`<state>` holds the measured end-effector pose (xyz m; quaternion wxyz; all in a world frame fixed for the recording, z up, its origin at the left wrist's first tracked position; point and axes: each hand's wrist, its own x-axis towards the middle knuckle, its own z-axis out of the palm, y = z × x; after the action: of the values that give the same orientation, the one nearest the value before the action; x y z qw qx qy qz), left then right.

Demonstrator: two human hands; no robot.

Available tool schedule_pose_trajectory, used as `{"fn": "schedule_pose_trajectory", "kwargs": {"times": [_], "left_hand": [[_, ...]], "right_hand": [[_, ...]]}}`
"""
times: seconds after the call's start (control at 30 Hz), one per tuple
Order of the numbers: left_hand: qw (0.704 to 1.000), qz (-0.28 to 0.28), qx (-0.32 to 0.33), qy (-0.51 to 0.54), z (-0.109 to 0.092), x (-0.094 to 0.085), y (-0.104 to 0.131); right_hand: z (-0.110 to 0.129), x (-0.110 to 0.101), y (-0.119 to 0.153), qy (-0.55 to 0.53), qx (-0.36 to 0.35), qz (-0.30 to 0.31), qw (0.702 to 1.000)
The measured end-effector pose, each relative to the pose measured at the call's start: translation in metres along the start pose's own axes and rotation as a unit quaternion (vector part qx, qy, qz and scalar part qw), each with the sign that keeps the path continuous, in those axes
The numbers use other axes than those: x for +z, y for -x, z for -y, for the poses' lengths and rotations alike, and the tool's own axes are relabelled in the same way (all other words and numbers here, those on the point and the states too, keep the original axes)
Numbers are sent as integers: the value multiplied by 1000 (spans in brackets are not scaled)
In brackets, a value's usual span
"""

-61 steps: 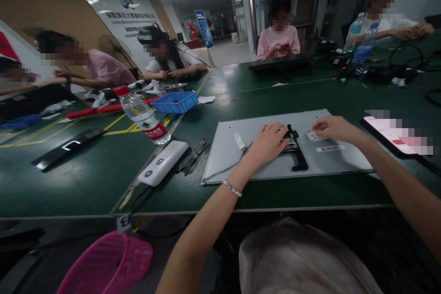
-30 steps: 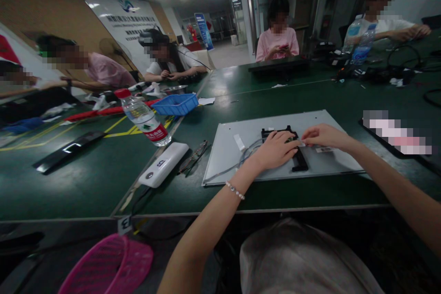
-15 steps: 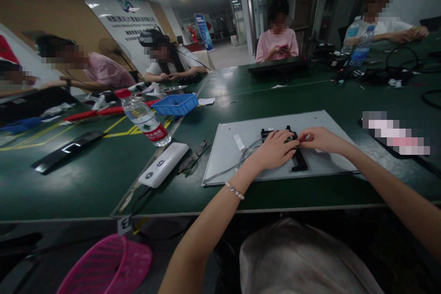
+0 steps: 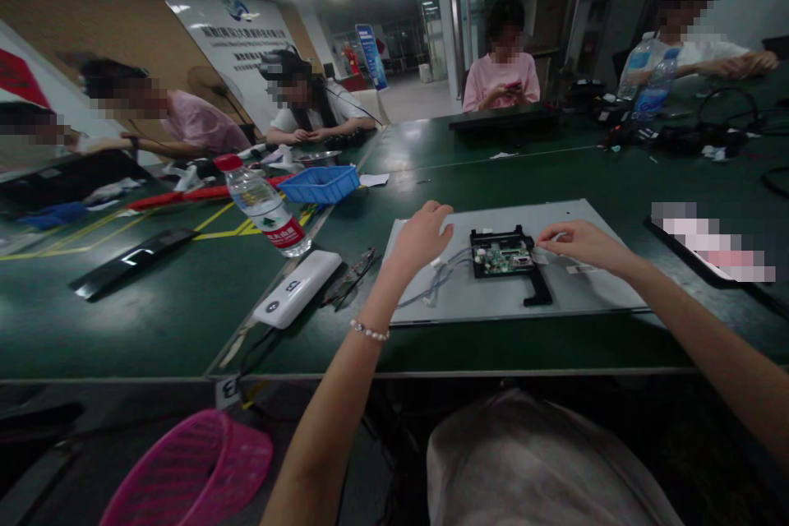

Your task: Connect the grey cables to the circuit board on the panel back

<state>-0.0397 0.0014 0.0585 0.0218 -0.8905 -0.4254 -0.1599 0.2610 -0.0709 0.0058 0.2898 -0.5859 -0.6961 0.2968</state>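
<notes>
A grey-white flat panel point(image 4: 592, 289) lies on the green table in front of me. On it sits a green circuit board point(image 4: 506, 260) in a black bracket point(image 4: 542, 292), with grey cables point(image 4: 453, 269) running off to the left. My left hand point(image 4: 424, 240) is over the panel's left part, apart from the board, its thumb and fingers separated and nothing visible in them. Beside the bracket's right edge, my right hand point(image 4: 576, 245) has thumb and fingertips pinched. A small pale strip shows just below those fingertips; whether they grip it is unclear.
Left of the panel are eyeglasses point(image 4: 351, 279), a white power bank point(image 4: 299, 289) and a water bottle point(image 4: 271, 218). Farther back is a blue tray point(image 4: 326, 185). A phone point(image 4: 708, 251) lies at right. A pink basket point(image 4: 185, 468) stands below the table edge. Several people sit around.
My left hand has lifted off the circuit board and moved left, uncovering the board. My right hand stays near the bracket's right side. The view has shifted slightly.
</notes>
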Motion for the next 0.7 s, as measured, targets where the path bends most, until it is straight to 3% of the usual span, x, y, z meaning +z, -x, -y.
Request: {"fn": "schedule_pose_trajectory", "kwargs": {"times": [0.17,0.33,0.5,0.7], "left_hand": [[995,3,-98,18,47,24,17],[989,34,-102,104,66,48,22],[982,14,-108,157,64,42,21],[929,-40,-150,335,57,25,22]], "right_hand": [[-2,4,-1,-9,-18,14,1000],[-8,7,-3,-5,-23,7,1000],[-10,6,-4,11,-43,-10,999],[-8,6,-3,18,-88,-43,995]]}}
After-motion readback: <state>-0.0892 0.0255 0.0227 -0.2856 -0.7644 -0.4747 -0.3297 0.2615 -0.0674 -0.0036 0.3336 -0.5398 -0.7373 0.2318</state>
